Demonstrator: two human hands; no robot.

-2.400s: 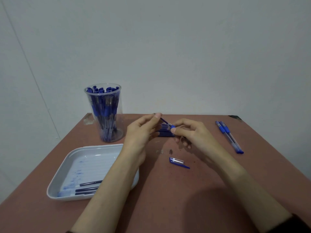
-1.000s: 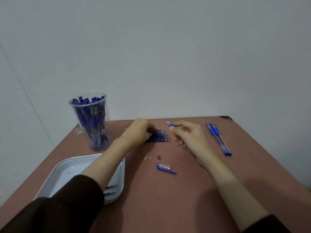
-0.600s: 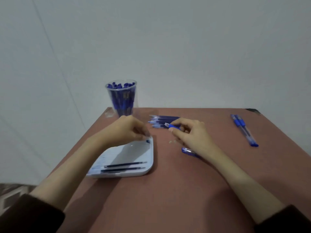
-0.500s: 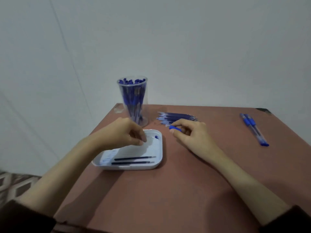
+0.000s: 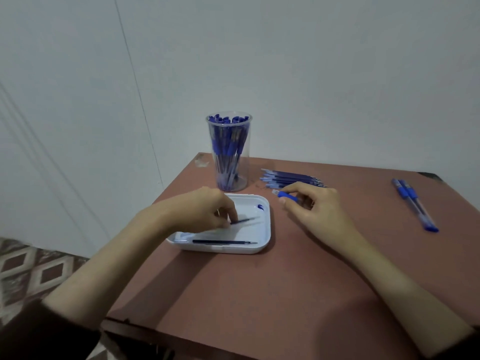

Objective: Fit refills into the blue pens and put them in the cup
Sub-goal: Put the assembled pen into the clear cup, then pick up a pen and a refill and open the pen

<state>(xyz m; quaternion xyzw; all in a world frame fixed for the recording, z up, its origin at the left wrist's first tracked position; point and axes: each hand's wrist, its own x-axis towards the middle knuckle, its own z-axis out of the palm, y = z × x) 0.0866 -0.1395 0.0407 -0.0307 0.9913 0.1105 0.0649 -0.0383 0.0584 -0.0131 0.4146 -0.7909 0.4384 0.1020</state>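
Left grip dropped into white tray since last frame, now pinching one refill by its end; second refill lies flat by the tray's near wall. Cup full of blue pens stands just behind the tray, spare refills stacked to its right. Right grip holds a blue pen barrel right of the tray, over the bench. Two pens lie far right.
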